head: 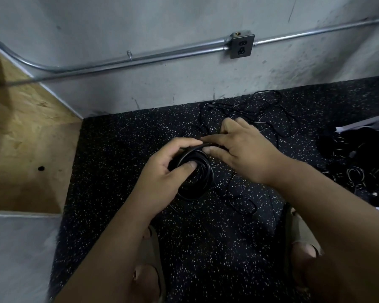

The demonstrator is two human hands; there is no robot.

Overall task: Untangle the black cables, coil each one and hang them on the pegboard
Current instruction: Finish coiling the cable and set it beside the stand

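The left hand [160, 171] grips the coil [207, 173], with its thumb inside the ring. The right hand [241, 149] is right next to it and pinches the cable at the top of the coil. Behind the coil, more cables [260, 110] lie in a mess on the floor [118, 149].

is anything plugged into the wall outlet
No, both sockets of the outlet show bare slots with no plug in them.

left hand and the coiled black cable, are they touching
Touching. Head view shows the left hand gripping the coiled cable, thumb on its loops, fingers curled over the top.
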